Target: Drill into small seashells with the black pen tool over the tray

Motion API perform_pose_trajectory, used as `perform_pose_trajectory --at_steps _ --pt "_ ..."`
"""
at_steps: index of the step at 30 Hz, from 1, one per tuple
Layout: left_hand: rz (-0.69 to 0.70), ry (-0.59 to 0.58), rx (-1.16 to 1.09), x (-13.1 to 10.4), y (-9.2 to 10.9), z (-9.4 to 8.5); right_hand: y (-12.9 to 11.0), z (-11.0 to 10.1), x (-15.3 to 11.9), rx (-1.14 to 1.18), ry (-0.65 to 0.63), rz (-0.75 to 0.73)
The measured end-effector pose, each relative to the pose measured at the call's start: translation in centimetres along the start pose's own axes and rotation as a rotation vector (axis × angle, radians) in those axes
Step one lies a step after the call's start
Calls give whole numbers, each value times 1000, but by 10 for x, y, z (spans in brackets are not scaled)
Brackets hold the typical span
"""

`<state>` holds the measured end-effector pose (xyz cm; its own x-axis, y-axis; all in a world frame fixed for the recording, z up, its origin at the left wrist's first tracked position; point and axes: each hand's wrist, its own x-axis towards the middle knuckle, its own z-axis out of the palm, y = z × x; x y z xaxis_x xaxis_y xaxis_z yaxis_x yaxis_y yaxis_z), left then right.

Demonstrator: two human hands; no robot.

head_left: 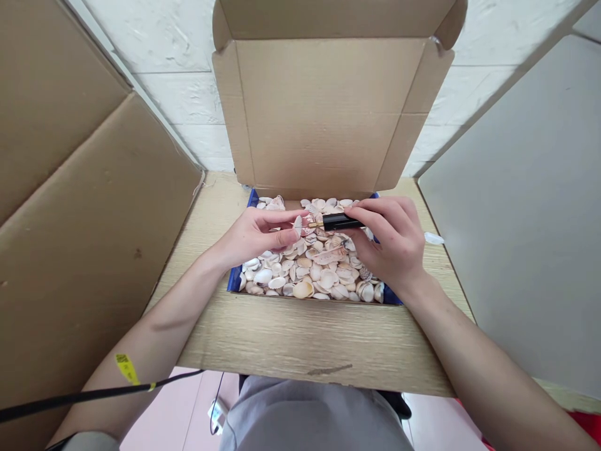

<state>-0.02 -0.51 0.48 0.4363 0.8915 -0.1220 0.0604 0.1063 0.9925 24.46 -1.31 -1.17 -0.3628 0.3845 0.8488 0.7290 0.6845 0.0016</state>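
**Shell and black tool held over a box of seashells**

At the bottom centre of the frame a grey-clad lap [310,416] lies nearest the camera, cut off by the lower edge. At lower left, a thin black cable [94,394] with a yellow tag [126,368] crosses the left forearm. Above the lap runs the pale wood-grain tabletop [300,341].

In the middle of the frame sits a shallow cardboard box with blue outer walls [233,280], filled with small white, cream and tan seashells [310,275]; its plain brown lid [328,113] stands open against the white wall. The left hand [256,235] is closed, thumb and fingers pinching a single small pale shell [297,225] just above the pile. The right hand [392,241] grips a slim black tool with a gold-coloured tip [339,221], the tip touching or just beside the held shell; which cannot be told. The tool's rear end is hidden inside the fingers, and the hands cover part of the shell pile.

A small white object [433,238] lies on the table right of the box, too small to identify. Large brown cardboard sheets [84,207] fill the left side, a grey panel [530,213] the right.
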Motion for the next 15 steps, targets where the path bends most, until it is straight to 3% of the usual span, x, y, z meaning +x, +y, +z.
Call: perform_pose_trajectory --at_steps 4,15 --pt "49 46 0 0 -2 1 0 1 0 65 -79 -15" --pt "10 33 36 0 0 1 -4 0 -1 81 -199 -67"
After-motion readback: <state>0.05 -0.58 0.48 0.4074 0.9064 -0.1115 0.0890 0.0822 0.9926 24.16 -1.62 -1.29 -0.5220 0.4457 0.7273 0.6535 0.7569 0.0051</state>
